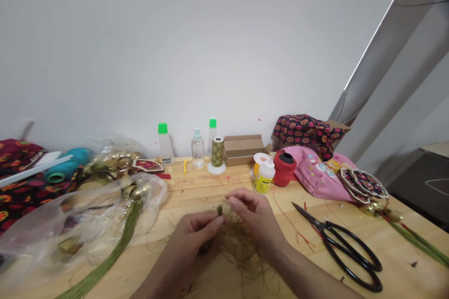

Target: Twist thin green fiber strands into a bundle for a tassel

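My left hand (196,231) pinches a small tuft of olive-green thread (220,209) between thumb and fingers. My right hand (253,215) is curled just to its right, fingertips closed on the same loose tangle of fine threads (242,245) that spreads over the wooden table (210,187) below both hands.
Black scissors (345,247) lie open at the right. A clear plastic bag (80,219) with a green tassel and brass bells sits at the left. Along the wall stand glue bottles (164,142), a green thread spool (217,152), a cardboard box (242,148), a red spool (285,168), and pink and patterned fabric (315,168).
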A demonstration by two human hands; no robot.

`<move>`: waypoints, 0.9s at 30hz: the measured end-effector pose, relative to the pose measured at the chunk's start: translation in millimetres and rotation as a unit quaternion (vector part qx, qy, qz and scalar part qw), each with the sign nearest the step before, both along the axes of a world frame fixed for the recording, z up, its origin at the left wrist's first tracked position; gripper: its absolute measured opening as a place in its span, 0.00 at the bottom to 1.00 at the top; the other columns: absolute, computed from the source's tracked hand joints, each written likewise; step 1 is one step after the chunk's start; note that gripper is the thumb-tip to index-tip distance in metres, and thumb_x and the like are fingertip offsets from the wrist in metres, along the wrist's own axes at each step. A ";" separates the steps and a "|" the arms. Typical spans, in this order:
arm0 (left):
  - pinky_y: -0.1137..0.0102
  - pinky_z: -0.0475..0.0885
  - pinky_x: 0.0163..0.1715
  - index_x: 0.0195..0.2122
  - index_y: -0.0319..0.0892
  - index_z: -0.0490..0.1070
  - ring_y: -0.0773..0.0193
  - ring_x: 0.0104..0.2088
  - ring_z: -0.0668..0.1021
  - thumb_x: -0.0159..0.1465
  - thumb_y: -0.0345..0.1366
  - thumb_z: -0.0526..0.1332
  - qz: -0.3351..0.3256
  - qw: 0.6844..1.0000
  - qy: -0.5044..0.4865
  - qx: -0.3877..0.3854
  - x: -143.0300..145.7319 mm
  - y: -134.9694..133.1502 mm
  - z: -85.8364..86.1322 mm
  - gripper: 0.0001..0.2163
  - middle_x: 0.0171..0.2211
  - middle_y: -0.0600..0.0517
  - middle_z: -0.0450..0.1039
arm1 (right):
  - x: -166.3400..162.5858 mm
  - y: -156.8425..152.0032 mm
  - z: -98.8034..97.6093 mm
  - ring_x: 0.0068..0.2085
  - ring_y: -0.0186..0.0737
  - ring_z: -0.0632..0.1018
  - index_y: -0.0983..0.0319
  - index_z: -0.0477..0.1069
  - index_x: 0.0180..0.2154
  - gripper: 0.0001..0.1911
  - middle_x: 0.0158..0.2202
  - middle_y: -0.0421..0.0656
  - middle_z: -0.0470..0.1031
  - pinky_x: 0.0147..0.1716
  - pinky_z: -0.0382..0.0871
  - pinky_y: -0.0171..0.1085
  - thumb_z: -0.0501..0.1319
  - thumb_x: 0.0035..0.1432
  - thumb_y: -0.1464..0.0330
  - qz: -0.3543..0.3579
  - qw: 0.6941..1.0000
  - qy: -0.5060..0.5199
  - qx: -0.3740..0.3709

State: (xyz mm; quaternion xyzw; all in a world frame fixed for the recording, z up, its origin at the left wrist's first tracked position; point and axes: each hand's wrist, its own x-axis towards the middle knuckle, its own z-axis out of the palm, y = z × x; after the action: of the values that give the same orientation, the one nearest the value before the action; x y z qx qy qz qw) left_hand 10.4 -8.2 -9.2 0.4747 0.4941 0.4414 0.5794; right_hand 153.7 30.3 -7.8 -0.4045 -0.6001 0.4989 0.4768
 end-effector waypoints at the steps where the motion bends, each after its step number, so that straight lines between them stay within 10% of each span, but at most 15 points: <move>1: 0.72 0.62 0.28 0.18 0.40 0.73 0.62 0.30 0.70 0.49 0.40 0.61 0.031 0.999 0.016 0.025 -0.8 0.3 4.1 0.09 0.26 0.50 0.70 | 0.4 -0.3 1.3 0.33 0.36 0.71 0.62 0.72 0.31 0.08 0.32 0.42 0.72 0.31 0.64 0.34 0.58 0.49 0.66 -0.012 1.000 0.004 0.007; 8: 0.71 0.62 0.43 0.18 0.42 0.75 0.54 0.51 0.62 0.47 0.34 0.63 0.156 0.982 0.011 0.106 -0.5 -0.8 16.8 0.04 0.49 0.48 0.66 | -10.0 -14.9 3.9 0.36 0.36 0.72 0.58 0.72 0.35 0.11 0.32 0.39 0.73 0.38 0.63 0.35 0.52 0.56 0.65 0.151 0.985 -0.023 0.080; 12: 0.71 0.70 0.31 0.23 0.39 0.74 0.62 0.33 0.73 0.50 0.35 0.61 0.106 0.964 -0.245 -0.001 -1.4 -0.4 12.1 0.05 0.29 0.49 0.73 | -12.9 -17.6 0.6 0.26 0.33 0.68 0.60 0.71 0.20 0.15 0.18 0.36 0.65 0.29 0.62 0.32 0.53 0.54 0.66 0.169 0.976 -0.078 0.109; 17: 0.81 0.65 0.17 0.23 0.34 0.69 0.77 0.14 0.63 0.55 0.24 0.54 0.097 0.879 -0.467 0.004 -21.3 2.3 22.2 0.07 0.14 0.58 0.58 | -6.9 -5.4 -4.1 0.25 0.33 0.68 0.58 0.75 0.26 0.09 0.17 0.36 0.68 0.31 0.61 0.33 0.56 0.52 0.69 0.176 0.945 -0.176 0.213; 23: 0.81 0.57 0.09 0.29 0.36 0.65 0.75 0.13 0.63 0.61 0.24 0.42 0.144 0.848 -0.506 0.065 -57.8 5.6 31.4 0.13 0.16 0.57 0.59 | 27.9 17.1 12.1 0.29 0.35 0.73 0.61 0.75 0.29 0.08 0.28 0.42 0.76 0.29 0.64 0.32 0.57 0.50 0.72 0.135 0.951 -0.233 0.153; 27: 0.81 0.56 0.08 0.30 0.36 0.64 0.75 0.12 0.62 0.61 0.24 0.42 0.162 0.854 -0.490 0.069 -66.8 6.4 29.6 0.13 0.16 0.57 0.60 | 66.4 4.8 42.4 0.22 0.32 0.72 0.58 0.76 0.27 0.05 0.22 0.37 0.75 0.18 0.60 0.27 0.63 0.43 0.72 0.280 0.865 -0.381 0.166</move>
State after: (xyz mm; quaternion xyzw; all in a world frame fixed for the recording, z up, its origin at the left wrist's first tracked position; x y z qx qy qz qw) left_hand -56.4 -1.8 20.4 0.1488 0.1850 0.7374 0.6324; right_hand 220.1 35.2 34.6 -0.2933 -0.8971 0.3110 0.1114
